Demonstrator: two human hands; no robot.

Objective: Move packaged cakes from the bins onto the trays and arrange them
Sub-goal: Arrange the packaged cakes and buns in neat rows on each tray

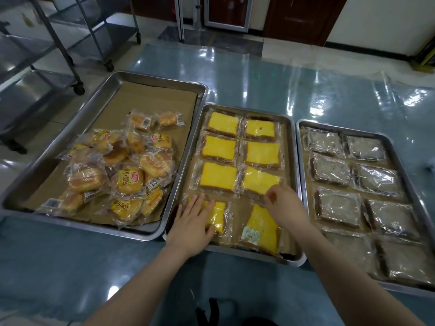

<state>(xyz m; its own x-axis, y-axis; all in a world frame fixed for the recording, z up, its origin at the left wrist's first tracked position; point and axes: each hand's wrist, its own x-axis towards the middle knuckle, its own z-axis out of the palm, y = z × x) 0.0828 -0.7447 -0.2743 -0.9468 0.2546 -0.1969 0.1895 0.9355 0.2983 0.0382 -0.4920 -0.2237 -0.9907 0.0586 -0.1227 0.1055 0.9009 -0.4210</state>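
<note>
Three shallow steel trays are set side by side on a counter [306,78] that is covered with a glossy, wrinkled blue-green plastic sheet. Each tray is lined with brown paper [150,97].

The large left tray [73,130] is filled with a loose heap of round golden buns [122,170], each sealed in crinkled clear film printed with yellow and red labels. The heap is too jumbled to be counted.

In the middle tray [235,250] eight flat, rectangular yellow cakes [220,147] in clear wrappers are laid in two columns. Six are lined up in the three far rows. The near-right cake [263,222] is turned askew, and a pale green-and-white label is seen at its near end.

The near-left cake [219,215] is mostly hidden by the left hand [195,222], which is laid flat on it with the fingers straight and slightly spread. The right hand [284,203] is placed at the near right corner of the third-row right cake [256,180], whose wrapper is pinched between curled fingers and thumb.

In the right tray [302,175] dark brown-grey cakes [329,169] in shiny film are ranged in two columns. Eight can be made out, though the nearest ones are blurred.

Wheeled steel racks [47,43] are seen on the tiled floor beyond the counter at the far left.
</note>
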